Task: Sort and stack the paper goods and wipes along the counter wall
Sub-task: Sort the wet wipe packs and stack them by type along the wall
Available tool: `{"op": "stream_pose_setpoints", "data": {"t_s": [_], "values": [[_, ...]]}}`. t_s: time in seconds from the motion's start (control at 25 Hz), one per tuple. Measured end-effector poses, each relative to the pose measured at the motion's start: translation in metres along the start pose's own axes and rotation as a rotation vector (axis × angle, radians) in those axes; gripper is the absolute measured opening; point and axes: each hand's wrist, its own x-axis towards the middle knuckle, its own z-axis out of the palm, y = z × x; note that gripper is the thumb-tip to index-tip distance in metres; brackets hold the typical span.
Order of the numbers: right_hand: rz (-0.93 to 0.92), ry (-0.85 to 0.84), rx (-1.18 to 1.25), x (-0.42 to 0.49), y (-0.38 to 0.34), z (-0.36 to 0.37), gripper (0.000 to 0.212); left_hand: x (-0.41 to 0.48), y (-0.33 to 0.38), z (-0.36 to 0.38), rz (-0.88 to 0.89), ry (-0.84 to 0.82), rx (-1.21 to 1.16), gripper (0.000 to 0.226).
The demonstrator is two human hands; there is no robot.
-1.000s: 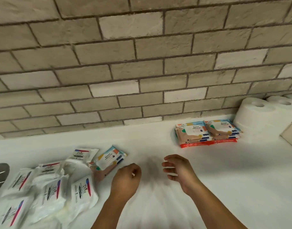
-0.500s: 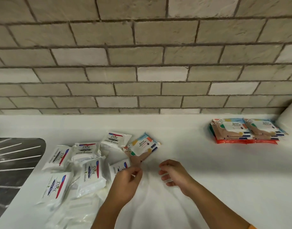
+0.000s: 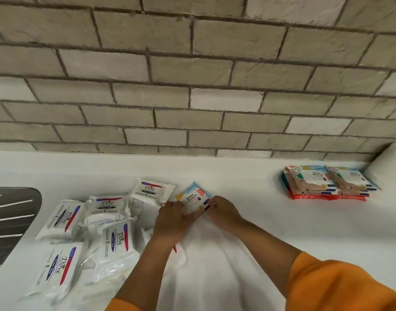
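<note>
Hands now forward on the colourful wipes pack [image 3: 192,197], left hand [image 3: 172,218] and right hand [image 3: 224,212] fingers clamped on opposite edges; likely light, soft, slick, so hold by edges.

White roll [image 3: 386,170] partly beyond right edge; drainboard [image 3: 11,221] partly beyond left.
</note>
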Motion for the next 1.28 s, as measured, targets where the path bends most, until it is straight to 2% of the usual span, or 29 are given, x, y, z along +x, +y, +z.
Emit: {"op": "stream_pose_setpoints", "data": {"t_s": [0.12, 0.2, 0.28, 0.36, 0.48, 0.64, 0.84, 1.0, 1.08, 1.16, 1.28], "values": [[0.009, -0.051, -0.123, 0.027, 0.009, 0.006, 0.056, 0.013, 0.002, 0.006, -0.045, -0.061, 0.118, 0.101], [0.010, -0.110, -0.271, 0.041, 0.025, 0.014, 0.072, 0.019, 0.000, 0.015, -0.063, -0.102, 0.187, 0.103], [0.017, -0.100, -0.354, 0.027, 0.025, 0.016, 0.069, 0.019, -0.003, 0.024, -0.048, -0.102, 0.267, 0.100], [0.015, -0.050, -0.396, 0.018, 0.035, 0.021, 0.067, 0.017, -0.006, 0.030, -0.014, -0.082, 0.337, 0.089], [0.045, 0.030, -0.222, 0.007, 0.051, 0.023, 0.052, 0.010, -0.004, 0.030, 0.075, -0.122, 0.370, 0.074], [0.088, 0.146, -0.065, -0.008, 0.072, 0.018, 0.046, 0.000, -0.002, 0.032, 0.163, -0.201, 0.351, 0.077], [0.195, 0.156, 0.054, -0.033, 0.103, -0.007, 0.038, -0.036, 0.018, 0.055, 0.334, -0.181, 0.470, 0.072], [0.261, 0.237, 0.302, -0.056, 0.134, -0.029, 0.032, -0.065, 0.025, 0.085, 0.465, -0.191, 0.281, 0.071], [0.262, 0.266, 0.432, -0.072, 0.140, -0.038, 0.029, -0.075, 0.028, 0.095, 0.469, -0.221, 0.188, 0.072], [0.268, 0.246, 0.567, -0.085, 0.142, -0.047, 0.036, -0.082, 0.035, 0.105, 0.427, -0.279, 0.064, 0.071], [0.270, 0.236, 0.742, -0.096, 0.150, -0.058, 0.049, -0.095, 0.050, 0.106, 0.234, -0.325, -0.389, 0.037]]}}
